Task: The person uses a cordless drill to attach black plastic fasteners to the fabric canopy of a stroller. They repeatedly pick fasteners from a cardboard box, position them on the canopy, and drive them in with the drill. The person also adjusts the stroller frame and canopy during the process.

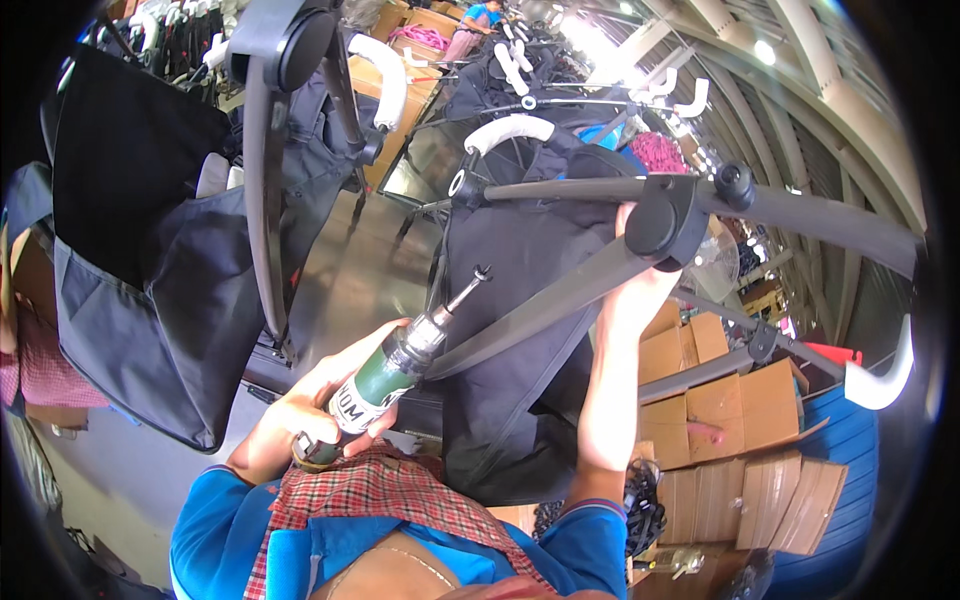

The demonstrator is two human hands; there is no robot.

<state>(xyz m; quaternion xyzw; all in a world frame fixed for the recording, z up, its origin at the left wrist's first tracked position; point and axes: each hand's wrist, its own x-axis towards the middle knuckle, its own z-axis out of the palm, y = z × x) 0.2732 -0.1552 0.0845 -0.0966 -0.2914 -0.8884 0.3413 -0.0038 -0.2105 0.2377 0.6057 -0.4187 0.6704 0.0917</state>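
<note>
My left hand [305, 410] is wrapped round a green power screwdriver [385, 372] with a black collar. Its thin bit points up and away, apart from the frame. Ahead of me stands a stroller frame [570, 290] of dark tubes, hung with black fabric [510, 350]. Raised on the right, my right hand [640, 295] grips the frame from behind at a round black joint [655, 218] where tubes meet. That joint hides most of its fingers. A white-wrapped handle [508, 132] curves at the frame's far side.
Another black stroller [180, 290] stands close on the left, its tubes rising high. Cardboard boxes [735, 410] and flattened cartons [760, 500] lie at right, beside a blue ribbed surface [840, 450]. A white-wrapped tube end [885, 375] juts out at far right. A person [475, 25] is in the background.
</note>
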